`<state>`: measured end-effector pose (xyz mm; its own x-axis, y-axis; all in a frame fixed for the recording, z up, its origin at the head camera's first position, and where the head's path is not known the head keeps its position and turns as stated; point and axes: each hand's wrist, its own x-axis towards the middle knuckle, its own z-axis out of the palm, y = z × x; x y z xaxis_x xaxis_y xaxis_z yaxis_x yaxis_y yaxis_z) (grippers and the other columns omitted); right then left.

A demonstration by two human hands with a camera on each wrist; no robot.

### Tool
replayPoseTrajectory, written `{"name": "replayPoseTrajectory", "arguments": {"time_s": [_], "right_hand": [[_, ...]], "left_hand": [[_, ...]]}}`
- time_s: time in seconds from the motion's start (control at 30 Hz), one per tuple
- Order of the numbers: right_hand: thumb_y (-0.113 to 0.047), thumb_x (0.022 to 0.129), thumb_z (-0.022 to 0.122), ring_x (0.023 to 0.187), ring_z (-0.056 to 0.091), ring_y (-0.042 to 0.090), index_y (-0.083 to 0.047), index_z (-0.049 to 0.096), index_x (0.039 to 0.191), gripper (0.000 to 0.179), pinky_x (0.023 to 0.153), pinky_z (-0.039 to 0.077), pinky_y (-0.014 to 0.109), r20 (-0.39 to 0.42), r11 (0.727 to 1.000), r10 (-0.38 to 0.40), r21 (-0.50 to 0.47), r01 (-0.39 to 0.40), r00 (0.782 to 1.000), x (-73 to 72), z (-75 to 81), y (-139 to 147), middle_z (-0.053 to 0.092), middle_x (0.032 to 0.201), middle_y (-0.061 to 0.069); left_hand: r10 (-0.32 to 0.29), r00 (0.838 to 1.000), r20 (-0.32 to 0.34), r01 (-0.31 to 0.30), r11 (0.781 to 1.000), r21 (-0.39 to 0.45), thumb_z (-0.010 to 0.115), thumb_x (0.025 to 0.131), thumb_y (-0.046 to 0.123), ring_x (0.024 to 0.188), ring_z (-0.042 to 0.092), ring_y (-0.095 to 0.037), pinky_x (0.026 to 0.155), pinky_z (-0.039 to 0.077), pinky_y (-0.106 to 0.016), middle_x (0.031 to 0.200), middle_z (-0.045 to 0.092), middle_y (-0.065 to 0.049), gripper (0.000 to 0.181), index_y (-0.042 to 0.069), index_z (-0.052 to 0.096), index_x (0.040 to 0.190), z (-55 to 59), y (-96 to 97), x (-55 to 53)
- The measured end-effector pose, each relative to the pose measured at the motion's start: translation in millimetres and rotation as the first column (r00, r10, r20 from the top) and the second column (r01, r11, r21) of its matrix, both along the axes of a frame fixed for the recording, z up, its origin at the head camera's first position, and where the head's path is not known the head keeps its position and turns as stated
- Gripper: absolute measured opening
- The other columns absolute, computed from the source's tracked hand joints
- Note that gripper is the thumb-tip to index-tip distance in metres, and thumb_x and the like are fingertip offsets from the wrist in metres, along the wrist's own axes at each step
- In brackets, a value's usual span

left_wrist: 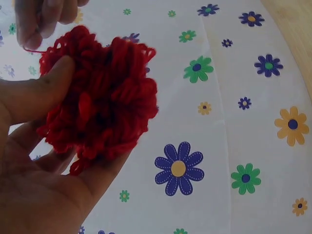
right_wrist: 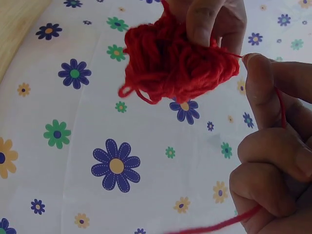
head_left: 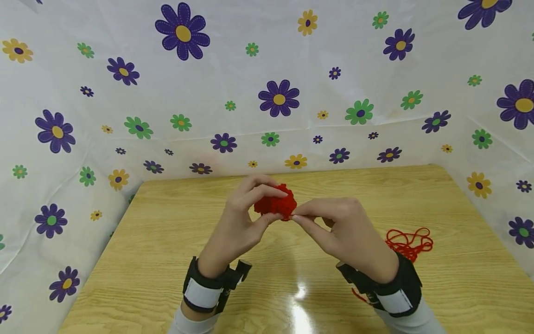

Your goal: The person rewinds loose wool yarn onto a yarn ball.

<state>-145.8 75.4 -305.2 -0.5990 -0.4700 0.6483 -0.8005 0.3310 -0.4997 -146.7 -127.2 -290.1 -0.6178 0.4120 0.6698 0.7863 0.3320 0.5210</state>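
Red in its grip, the left hand (head_left: 238,227) curls thumb and fingers round a yarn bundle (head_left: 275,204) near the centre of the head view; the right hand (head_left: 346,229) pinches a strand (right_wrist: 214,227) just beside the bundle's edge. Too sharp a pull might drag loops out; a slack hold might let it spread. The bundle looks soft, fuzzy and lumpy. Loose coils (head_left: 408,253), right of frame, could snag on the smooth, wood-grained table (head_left: 167,241).

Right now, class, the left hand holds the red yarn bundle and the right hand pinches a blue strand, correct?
Not blue: the right hand pinches a red strand, the right wrist view shows; the left hand does hold the bundle.
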Motion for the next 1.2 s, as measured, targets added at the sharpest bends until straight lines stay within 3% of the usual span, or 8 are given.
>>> {"name": "replayPoseTrajectory", "arguments": {"time_s": [0.2,0.33,0.53,0.73,0.97,1.2], "right_hand": [[-0.013,0.075,0.070,0.046,0.033,0.001,-0.017,0.070,0.087,0.013,0.040,0.024,0.015,-0.066,0.998,-0.025,-0.067,0.021,0.997,-0.9,4.4,3,0.063,0.078,-0.014],[-0.010,0.075,0.070,0.045,0.029,0.001,-0.017,0.070,0.088,0.015,0.039,0.021,0.015,-0.107,0.996,-0.045,-0.084,0.036,0.993,-2.7,5.8,3,0.063,0.079,-0.015],[-0.006,0.075,0.068,0.046,0.032,0.002,-0.014,0.069,0.091,0.018,0.039,0.024,0.015,-0.072,0.995,-0.024,-0.095,0.017,0.997,-6.1,3.5,2,0.065,0.078,-0.008],[-0.008,0.077,0.067,0.045,0.033,0.002,-0.017,0.068,0.093,0.018,0.038,0.025,0.016,-0.042,0.995,-0.023,-0.103,0.018,0.999,-12.4,-3.7,2,0.064,0.077,-0.010],[-0.015,0.081,0.063,0.049,0.041,0.003,-0.018,0.068,0.097,0.016,0.041,0.033,0.017,0.018,0.996,-0.029,-0.078,0.031,0.999,-16.7,-9.0,2,0.061,0.077,-0.013],[-0.023,0.085,0.058,0.053,0.045,0.004,-0.017,0.067,0.099,0.018,0.043,0.040,0.020,0.049,0.999,-0.044,-0.030,0.045,0.998,-18.4,-12.0,0,0.062,0.081,-0.011]], "left_hand": [[-0.096,0.993,0.073,0.101,0.993,-0.065,0.072,0.066,-0.007,0.096,0.048,-0.019,0.075,0.048,-0.027,0.102,0.052,-0.010,0.033,0.002,0.062,0.096,4.4,1.2,7.0],[-0.172,0.978,0.120,0.177,0.984,-0.036,0.072,0.066,-0.007,0.093,0.050,-0.018,0.070,0.049,-0.027,0.101,0.053,-0.010,0.032,0.002,0.061,0.095,7.5,0.8,11.5],[-0.274,0.946,0.176,0.273,0.962,0.028,0.070,0.067,-0.008,0.089,0.053,-0.019,0.066,0.051,-0.029,0.101,0.052,-0.011,0.032,0.001,0.057,0.094,13.3,1.0,17.1],[-0.290,0.932,0.216,0.287,0.957,0.044,0.067,0.066,-0.010,0.089,0.052,-0.020,0.066,0.051,-0.030,0.101,0.051,-0.011,0.032,0.002,0.055,0.094,16.9,1.6,20.7],[-0.293,0.937,0.192,0.283,0.956,0.078,0.061,0.064,-0.009,0.085,0.052,-0.019,0.060,0.051,-0.029,0.100,0.050,-0.012,0.030,0.002,0.053,0.091,19.1,2.4,23.7],[-0.294,0.941,0.168,0.265,0.948,0.175,0.058,0.062,-0.011,0.087,0.050,-0.023,0.058,0.052,-0.033,0.101,0.050,-0.015,0.033,0.000,0.051,0.093,19.9,1.2,25.5]]}}
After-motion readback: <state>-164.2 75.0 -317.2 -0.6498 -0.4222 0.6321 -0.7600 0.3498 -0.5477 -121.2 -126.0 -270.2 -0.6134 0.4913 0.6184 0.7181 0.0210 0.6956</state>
